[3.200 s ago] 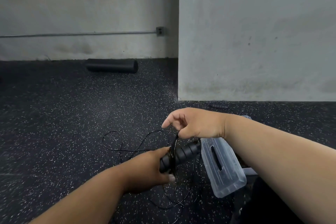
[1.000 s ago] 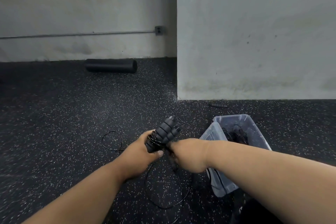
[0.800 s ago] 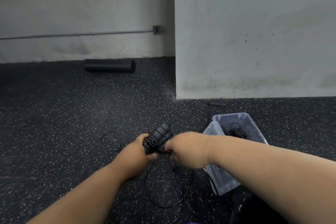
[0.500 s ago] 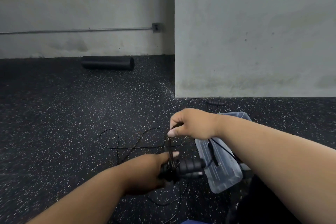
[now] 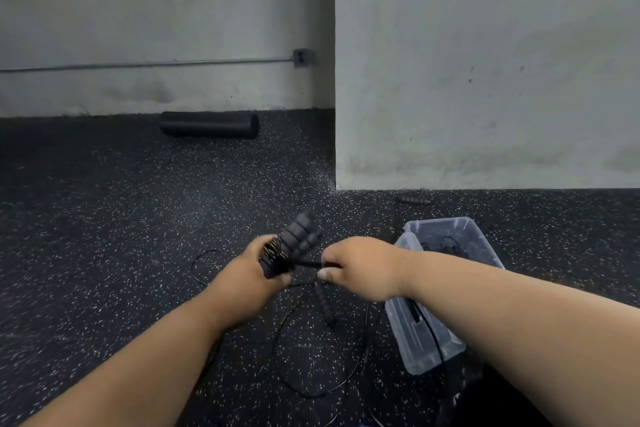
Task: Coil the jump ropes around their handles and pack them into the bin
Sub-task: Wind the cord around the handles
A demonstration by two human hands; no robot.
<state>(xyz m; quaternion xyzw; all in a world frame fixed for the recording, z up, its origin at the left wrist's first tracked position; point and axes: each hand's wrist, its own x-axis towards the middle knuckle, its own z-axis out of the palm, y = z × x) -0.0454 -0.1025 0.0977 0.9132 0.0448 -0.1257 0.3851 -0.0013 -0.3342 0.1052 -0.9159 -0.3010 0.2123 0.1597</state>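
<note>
Holding black ropes (image 5: 446, 244), clear bin (image 5: 485, 243).

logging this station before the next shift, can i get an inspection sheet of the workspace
surface: dark speckled rubber floor
job's things: black handles gripped in left hand, pointing up and away; loose rope looped on the floor; clear bin at right with dark items inside, its lid leaning against it
clutter: black foam roller by the far wall; small dark handle by the pillar
grippers: right hand pinches rope beside the handles
cables: nothing seen besides rope
surroundings: grey wall, conduit to a wall box
</note>
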